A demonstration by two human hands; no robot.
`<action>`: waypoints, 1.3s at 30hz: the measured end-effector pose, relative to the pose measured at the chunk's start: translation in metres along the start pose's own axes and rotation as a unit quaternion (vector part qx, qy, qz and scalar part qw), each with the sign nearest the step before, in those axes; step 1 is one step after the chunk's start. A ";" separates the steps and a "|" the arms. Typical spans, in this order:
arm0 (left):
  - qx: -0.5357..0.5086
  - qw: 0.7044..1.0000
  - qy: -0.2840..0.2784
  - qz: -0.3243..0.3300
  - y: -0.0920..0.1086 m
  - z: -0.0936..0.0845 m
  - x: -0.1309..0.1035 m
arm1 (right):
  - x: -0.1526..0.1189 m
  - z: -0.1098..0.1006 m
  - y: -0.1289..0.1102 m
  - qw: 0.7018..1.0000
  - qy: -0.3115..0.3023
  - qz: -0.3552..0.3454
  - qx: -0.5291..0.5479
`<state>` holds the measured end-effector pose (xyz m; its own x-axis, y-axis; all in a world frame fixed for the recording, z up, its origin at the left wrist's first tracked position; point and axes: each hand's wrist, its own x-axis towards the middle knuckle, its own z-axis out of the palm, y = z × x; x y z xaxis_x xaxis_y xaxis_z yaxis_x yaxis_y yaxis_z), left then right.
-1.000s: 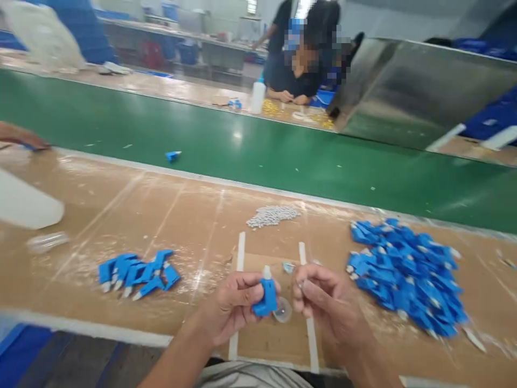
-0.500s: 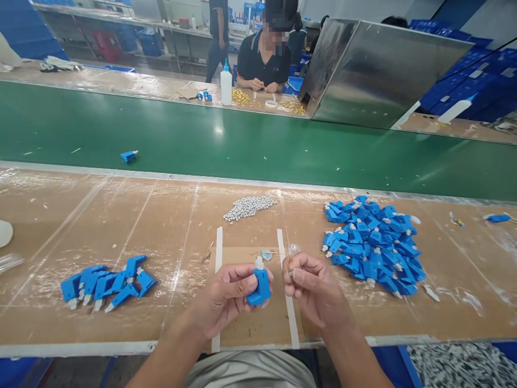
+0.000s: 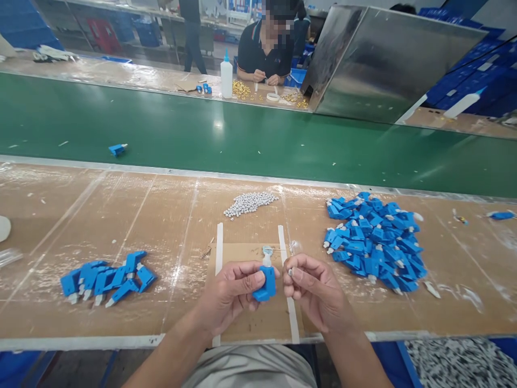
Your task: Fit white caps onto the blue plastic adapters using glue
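Note:
My left hand (image 3: 238,291) pinches a blue plastic piece (image 3: 265,284) whose whitish tip points away from me. Just to its right, my right hand (image 3: 313,288) holds a small grey-white bead (image 3: 291,272) between thumb and fingertips, apart from the blue piece. Beyond both hands lies a pile of similar grey-white beads (image 3: 249,203). A large heap of blue pieces (image 3: 375,242) is to the right, and a smaller group of blue pieces (image 3: 107,277) rests at the left. Behind the held piece, a light-blue blob with a thin stick (image 3: 277,249) lies on the cardboard.
A green belt (image 3: 169,129) runs across beyond the table, carrying one blue piece (image 3: 117,149). Across it a person (image 3: 264,56) works beside a white bottle (image 3: 226,78) and a metal box (image 3: 375,64). White tape strips (image 3: 219,248) edge the cardboard.
My left hand has moved slightly right with the blue piece, closer to my right hand. The bead shows more clearly in my right fingertips. The camera view has shifted a little.

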<state>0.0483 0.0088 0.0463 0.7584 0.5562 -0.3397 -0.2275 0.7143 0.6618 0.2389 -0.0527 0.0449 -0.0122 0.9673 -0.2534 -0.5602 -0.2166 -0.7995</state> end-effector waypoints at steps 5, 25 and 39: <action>-0.028 0.999 0.009 -0.028 0.001 0.003 -0.001 | -0.003 0.003 -0.002 0.990 0.020 -0.080 -0.113; -0.012 1.000 0.025 -0.012 0.005 0.001 0.002 | -0.006 -0.007 0.001 0.996 0.052 -0.055 -0.046; 0.142 0.983 0.013 0.115 0.002 0.017 0.005 | -0.016 0.014 -0.002 0.960 0.073 -0.133 -0.235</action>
<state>0.0617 0.0056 0.0572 0.6896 0.7031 -0.1733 -0.2097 0.4230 0.8815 0.2289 -0.0662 0.0586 0.2143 0.9754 -0.0521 -0.0920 -0.0329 -0.9952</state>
